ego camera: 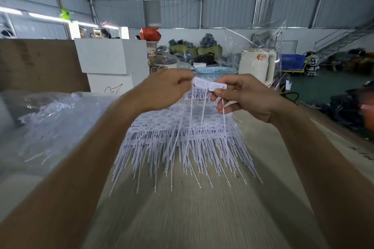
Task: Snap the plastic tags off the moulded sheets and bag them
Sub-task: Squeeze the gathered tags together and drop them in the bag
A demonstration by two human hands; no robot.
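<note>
A thick pile of white moulded tag sheets (182,139) lies on the wooden table (182,218), thin tails fanned toward me. Above its far end I hold a small strip of white plastic tags (209,85) between both hands. My left hand (162,91) pinches the strip's left end with curled fingers. My right hand (244,99) pinches the right end between thumb and forefinger, and a few long tails hang down from it. Clear plastic bags (50,119) holding loose tags lie on the table to the left.
Behind the pile stand white foam boxes (113,60), a pale blue basket (216,70) and a cream kettle (257,64). A brown cardboard wall (38,64) rises at the left. The table's right edge drops to a floor with dark heaps.
</note>
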